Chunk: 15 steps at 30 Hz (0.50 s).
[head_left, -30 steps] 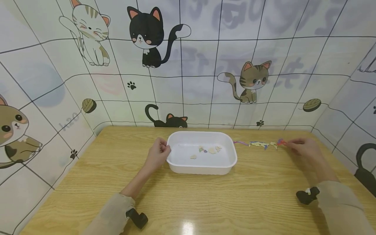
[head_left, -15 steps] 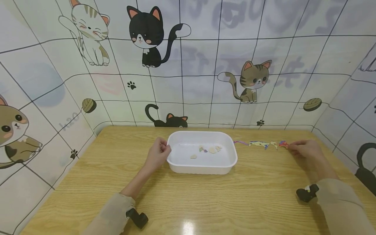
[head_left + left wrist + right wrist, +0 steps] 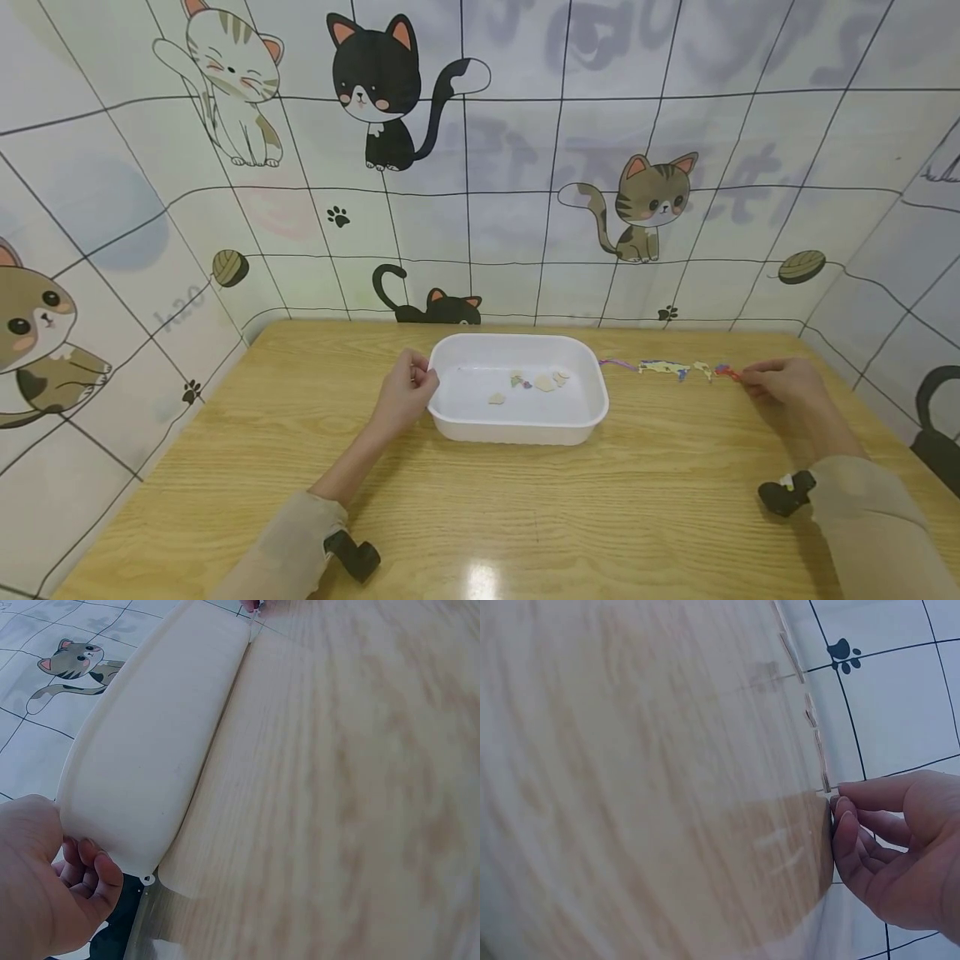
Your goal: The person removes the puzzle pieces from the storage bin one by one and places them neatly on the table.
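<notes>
In the head view my left hand (image 3: pixel 407 387) grips the left rim of a white plastic tray (image 3: pixel 517 433). The left wrist view shows curled fingers against the tray's end wall (image 3: pixel 142 750). Several small pale and coloured flat pieces (image 3: pixel 543 383) lie inside. My right hand (image 3: pixel 783 382) pinches the near end of a small flat red-and-blue piece (image 3: pixel 727 372) at the table's right. That piece ends a row with a yellow-and-blue piece (image 3: pixel 663 367), a pale piece (image 3: pixel 702 367) and a purple strip (image 3: pixel 618 363) beside the tray. From the right wrist, the row (image 3: pixel 820 754) appears edge-on.
The wood-grain table (image 3: pixel 480 500) extends in front of the tray and between the forearms. Behind it hangs a white cat-print backdrop (image 3: pixel 510 233), which also covers both sides. Black devices (image 3: pixel 787 493) sit on both cuffs.
My right hand has moved slightly right and lowered the red-and-blue piece, which has turned at the end of the row. The left hand keeps its hold on the tray.
</notes>
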Tool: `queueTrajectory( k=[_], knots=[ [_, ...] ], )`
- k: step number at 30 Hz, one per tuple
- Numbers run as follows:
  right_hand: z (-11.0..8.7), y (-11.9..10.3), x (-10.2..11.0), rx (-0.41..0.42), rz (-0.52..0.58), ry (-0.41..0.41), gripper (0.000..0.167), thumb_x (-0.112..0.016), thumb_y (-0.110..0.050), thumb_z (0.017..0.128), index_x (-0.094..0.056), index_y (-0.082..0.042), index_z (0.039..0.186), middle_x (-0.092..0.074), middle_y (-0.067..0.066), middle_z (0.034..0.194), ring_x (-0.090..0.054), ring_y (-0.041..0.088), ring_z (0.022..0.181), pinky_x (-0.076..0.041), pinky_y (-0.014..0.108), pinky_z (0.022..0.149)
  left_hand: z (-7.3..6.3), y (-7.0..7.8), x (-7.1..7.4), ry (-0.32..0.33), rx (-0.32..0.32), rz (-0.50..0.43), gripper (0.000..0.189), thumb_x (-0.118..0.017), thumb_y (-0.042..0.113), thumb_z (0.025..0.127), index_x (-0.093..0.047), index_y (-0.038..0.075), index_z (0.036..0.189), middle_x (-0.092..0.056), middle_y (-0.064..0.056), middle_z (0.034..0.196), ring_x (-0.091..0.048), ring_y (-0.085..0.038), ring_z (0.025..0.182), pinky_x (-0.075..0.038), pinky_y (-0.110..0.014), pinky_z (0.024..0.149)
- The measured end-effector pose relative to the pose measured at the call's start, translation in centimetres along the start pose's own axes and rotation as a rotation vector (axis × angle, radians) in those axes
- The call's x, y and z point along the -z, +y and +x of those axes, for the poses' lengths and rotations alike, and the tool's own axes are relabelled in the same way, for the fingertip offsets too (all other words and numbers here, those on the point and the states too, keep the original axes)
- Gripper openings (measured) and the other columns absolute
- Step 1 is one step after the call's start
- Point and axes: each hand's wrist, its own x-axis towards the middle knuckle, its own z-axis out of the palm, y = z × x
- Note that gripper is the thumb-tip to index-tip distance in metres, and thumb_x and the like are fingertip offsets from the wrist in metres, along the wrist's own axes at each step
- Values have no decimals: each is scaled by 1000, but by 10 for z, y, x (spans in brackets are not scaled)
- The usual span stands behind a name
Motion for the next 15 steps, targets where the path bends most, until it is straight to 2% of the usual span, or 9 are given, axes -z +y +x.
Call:
queueTrajectory(
  k=[7, 15],
  knots=[
    [-2, -1, -1, 40, -19, -7, 51, -60, -18, 99, -49, 23, 127, -71, -3, 80, -64, 6, 69, -56, 27, 65, 0, 0, 0, 0, 10, -3, 14, -55, 8, 96, -50, 2, 108, -54, -8, 80, -48, -17, 67, -41, -24, 56],
    [-14, -16, -4, 110, -62, -11, 52, -57, -21, 101, -48, 21, 130, -71, 5, 93, -63, 4, 75, -57, 26, 69, 0, 0, 0, -1, 19, -1, 15, -55, 8, 96, -50, 2, 109, -55, -8, 80, -48, -18, 68, -42, -24, 56]
  ],
)
